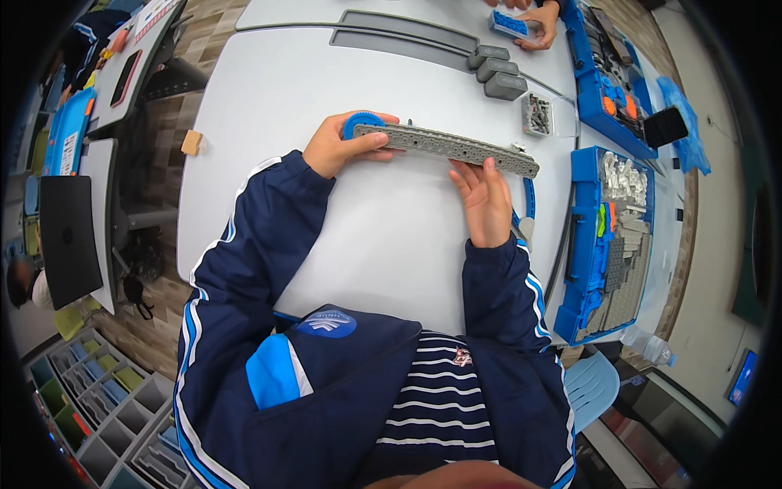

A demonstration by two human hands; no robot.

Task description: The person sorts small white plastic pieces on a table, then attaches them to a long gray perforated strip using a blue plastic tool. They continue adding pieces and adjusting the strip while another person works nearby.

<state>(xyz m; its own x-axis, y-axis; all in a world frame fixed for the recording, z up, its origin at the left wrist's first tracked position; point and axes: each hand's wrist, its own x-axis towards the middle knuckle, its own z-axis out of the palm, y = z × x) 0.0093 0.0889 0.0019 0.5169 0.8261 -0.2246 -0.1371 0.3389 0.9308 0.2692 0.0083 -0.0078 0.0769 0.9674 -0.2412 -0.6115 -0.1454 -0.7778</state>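
My left hand (338, 147) pinches the far-left end of the long grey perforated beam (448, 147) against a blue gear (358, 124) while my right hand (486, 200) presses open fingers beneath it, so uneven pressure might pop the gear loose.

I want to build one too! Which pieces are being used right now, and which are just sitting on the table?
In use:
- long grey beam, held by left hand and right hand
- blue gear wheel at its end

Lying about:
- three grey blocks
- small clear parts box
- blue parts tray
- small wooden block
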